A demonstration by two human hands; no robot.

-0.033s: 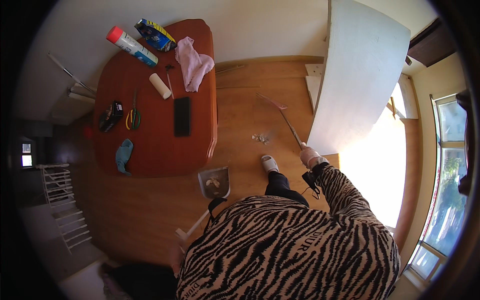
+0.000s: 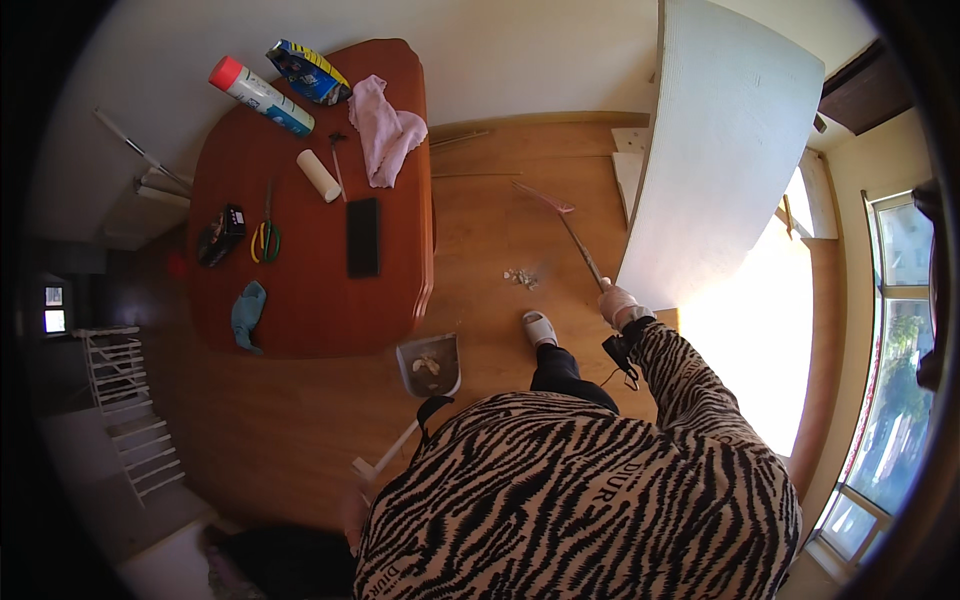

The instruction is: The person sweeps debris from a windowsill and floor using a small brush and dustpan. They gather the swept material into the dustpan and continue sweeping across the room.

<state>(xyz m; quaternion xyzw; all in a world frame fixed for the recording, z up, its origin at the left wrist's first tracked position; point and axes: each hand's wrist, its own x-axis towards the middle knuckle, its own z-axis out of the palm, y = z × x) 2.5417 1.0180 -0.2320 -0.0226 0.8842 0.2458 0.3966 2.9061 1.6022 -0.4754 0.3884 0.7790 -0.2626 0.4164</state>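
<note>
My right hand (image 2: pixel 618 304), in what looks like a thin pale glove, is closed around the handle of a broom (image 2: pixel 583 246). The broom's pinkish head lies ahead on the wood floor. Between it and my slippered foot (image 2: pixel 539 328) sits a small pile of debris (image 2: pixel 520 278). A dustpan (image 2: pixel 430 368) with pale scraps inside stands on the floor to the left. Its white handle slants back to my left hand (image 2: pixel 354 508), which is dim and partly covered by my zebra-striped top; the hand seems closed at the handle's end.
A reddish table (image 2: pixel 310 300) at left carries a spray can (image 2: pixel 262 96), pink cloth (image 2: pixel 385 135), scissors (image 2: pixel 265 240), a white roll (image 2: pixel 319 176), a dark flat phone-like slab (image 2: pixel 364 237) and a blue cloth (image 2: pixel 248 312). A large white panel (image 2: pixel 725 150) stands at right, beside bright sunlight.
</note>
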